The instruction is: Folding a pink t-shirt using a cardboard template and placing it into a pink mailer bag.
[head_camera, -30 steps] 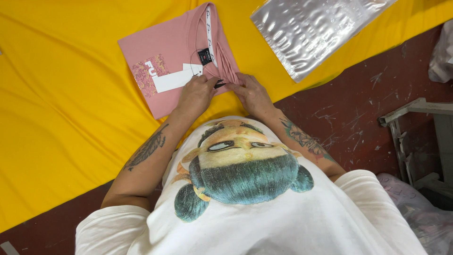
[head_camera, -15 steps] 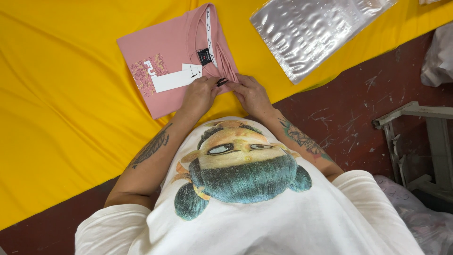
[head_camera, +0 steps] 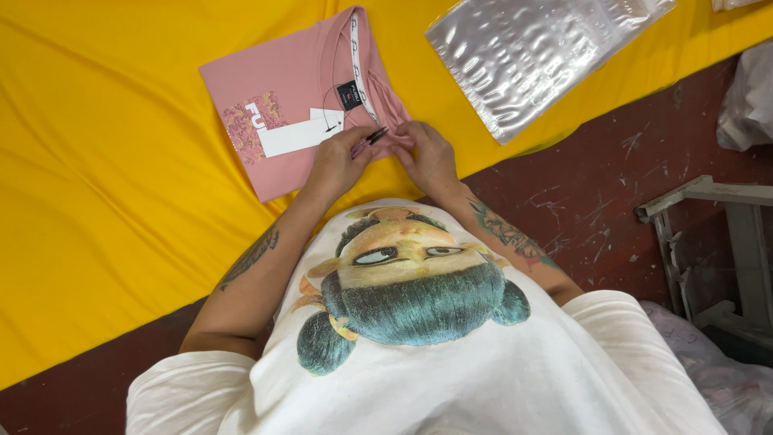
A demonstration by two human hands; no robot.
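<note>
Both hands barely shifted since earlier frame. Left hand (head_camera: 338, 163) and right hand (head_camera: 425, 157) pinch near edge of folded pink cotton T-shirt (head_camera: 282, 121) on yellow cloth-covered table (head_camera: 97, 201). Step: squaring fold. Clear plastic bag (head_camera: 531, 56) lies beyond right hand; next move likely calls for lifting shirt flat.

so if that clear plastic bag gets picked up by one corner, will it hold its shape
Probably not. The plastic bag looks thin and rippled, so it would likely droop. Its glossy film may slide easily on the yellow cloth. It lies flat and seems empty, so it is probably very light.
</note>
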